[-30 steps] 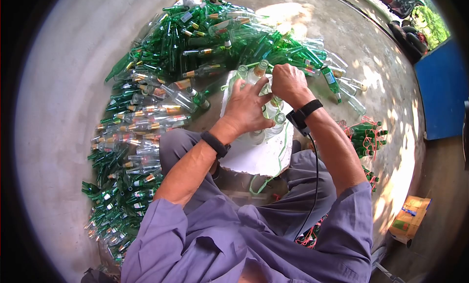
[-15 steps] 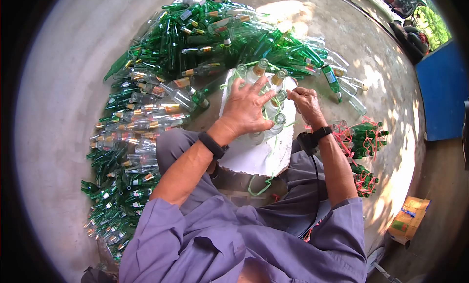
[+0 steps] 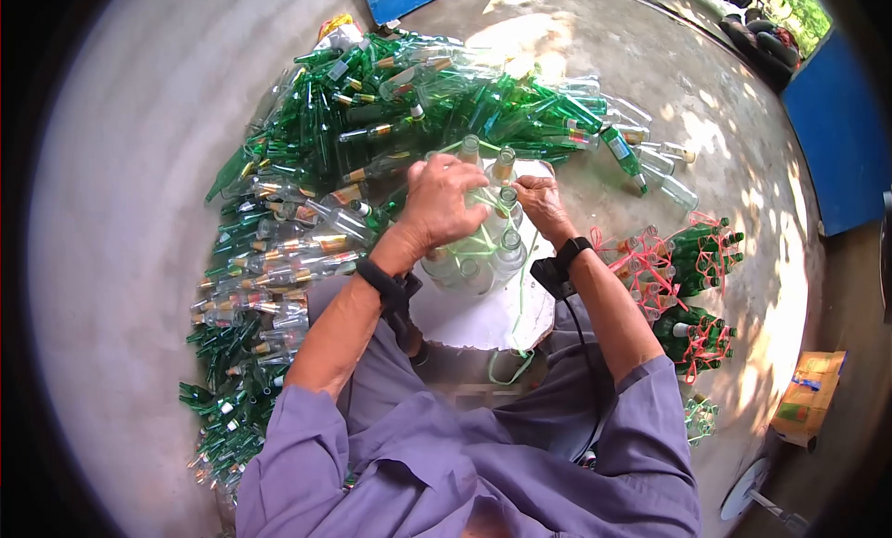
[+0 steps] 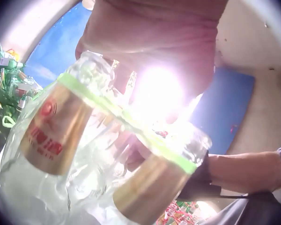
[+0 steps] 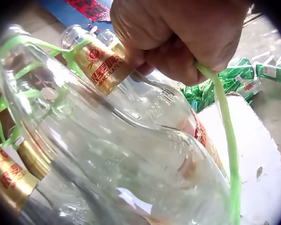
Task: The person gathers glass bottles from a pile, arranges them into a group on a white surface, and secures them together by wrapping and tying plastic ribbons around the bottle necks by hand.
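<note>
Several clear glass bottles (image 3: pixel 508 259) with gold neck labels stand bunched upright on a white board (image 3: pixel 465 324) between the person's knees. Light green plastic strap (image 4: pixel 113 108) runs around and between their necks. My left hand (image 3: pixel 439 203) lies over the left side of the bunch; glare in the left wrist view hides its fingers, and I cannot tell whether they grip a neck. At the right side of the necks, my right hand (image 3: pixel 544 205) pinches a length of the strap (image 5: pixel 228 136), which hangs down past the glass in the right wrist view.
A large heap of green and clear bottles (image 3: pixel 316 120) curves along the far and left sides. To the right stand bundles of bottles tied with red strap (image 3: pixel 641 269). A loose strap end (image 3: pixel 509 366) dangles off the board's near edge. Cardboard (image 3: pixel 808 399) lies far right.
My left hand's spread fingers have drawn in over the necks. The right hand swung right and down, then came back in beside the bunch. The head view has shifted slightly.
</note>
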